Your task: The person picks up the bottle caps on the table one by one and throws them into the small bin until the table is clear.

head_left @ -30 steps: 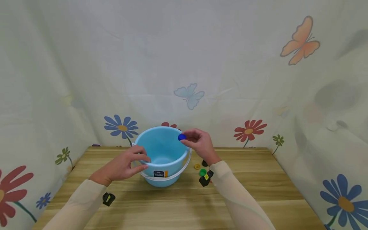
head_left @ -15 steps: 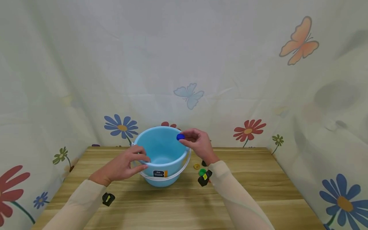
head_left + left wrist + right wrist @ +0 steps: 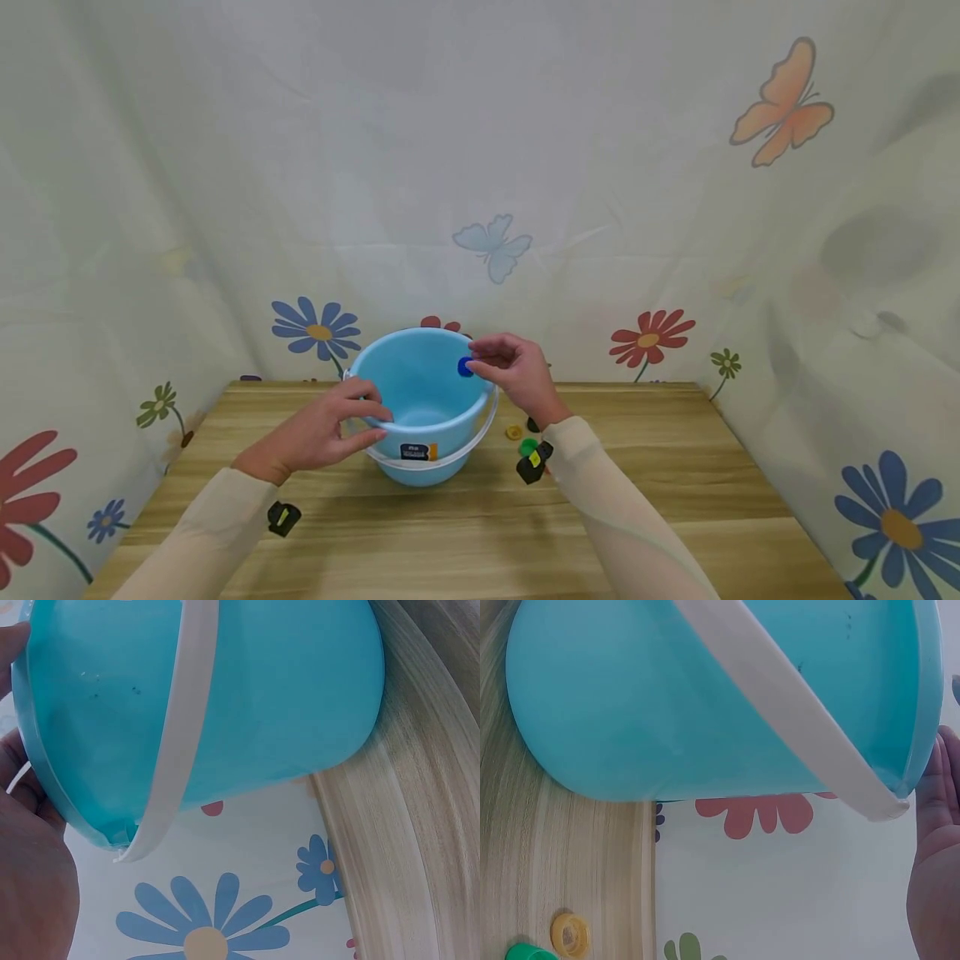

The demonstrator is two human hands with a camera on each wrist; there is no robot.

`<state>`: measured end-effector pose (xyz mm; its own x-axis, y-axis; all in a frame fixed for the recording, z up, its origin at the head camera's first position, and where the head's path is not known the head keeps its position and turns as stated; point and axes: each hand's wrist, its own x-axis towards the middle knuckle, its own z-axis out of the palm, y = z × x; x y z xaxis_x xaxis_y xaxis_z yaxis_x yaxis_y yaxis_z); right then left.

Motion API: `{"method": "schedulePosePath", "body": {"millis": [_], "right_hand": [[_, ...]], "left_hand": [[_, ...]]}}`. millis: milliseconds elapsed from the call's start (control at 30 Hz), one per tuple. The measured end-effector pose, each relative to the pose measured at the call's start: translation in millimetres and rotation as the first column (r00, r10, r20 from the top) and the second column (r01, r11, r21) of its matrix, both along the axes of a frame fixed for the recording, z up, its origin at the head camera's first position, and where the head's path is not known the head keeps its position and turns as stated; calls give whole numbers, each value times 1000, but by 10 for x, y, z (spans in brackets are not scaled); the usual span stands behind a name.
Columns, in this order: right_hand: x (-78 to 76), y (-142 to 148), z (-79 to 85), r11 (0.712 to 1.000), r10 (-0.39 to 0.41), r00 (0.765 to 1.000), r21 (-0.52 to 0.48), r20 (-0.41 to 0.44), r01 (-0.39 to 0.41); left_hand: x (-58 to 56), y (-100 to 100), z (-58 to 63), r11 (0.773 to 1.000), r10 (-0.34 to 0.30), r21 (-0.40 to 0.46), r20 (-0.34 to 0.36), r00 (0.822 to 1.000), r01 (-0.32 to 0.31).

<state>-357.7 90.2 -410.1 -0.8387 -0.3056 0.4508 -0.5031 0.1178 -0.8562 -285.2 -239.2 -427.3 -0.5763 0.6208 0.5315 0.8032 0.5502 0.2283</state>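
Head view: a blue bottle cap (image 3: 465,367) sits at the thumb tip of the right hand (image 3: 525,379), over the mouth of a light-blue bucket (image 3: 416,358). That hand's fingers lie close together, apart from the thumb; whether they pinch the cap cannot be told. The bucket stands between the two sets of fingers, its rim gripped by the left hand (image 3: 330,429), thumb outside and fingers curled over the edge. A dark label (image 3: 417,452) shows just beside the left thumb, and the white handle (image 3: 184,712) hangs below the fingers. Beneath the right fingers, a yellow bottle cap (image 3: 513,432), a green bottle cap (image 3: 528,447) and a partly hidden black piece lie on the wood-grain table (image 3: 405,542). Beyond both hands' fingers hangs a flower-and-butterfly curtain (image 3: 375,150).
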Motion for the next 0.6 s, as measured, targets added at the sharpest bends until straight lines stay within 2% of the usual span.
{"method": "schedulePosePath", "body": {"millis": [367,600], "right_hand": [[-1,14,-10,1000,-10,1000,-7,-2,10],[7,84,-45,1000,-29,999,-8,13,30]], "left_hand": [[-8,2,-3,1000,5,4,10,1000,-5],[1,23,0,1000,29,6,15,999,-29]]}}
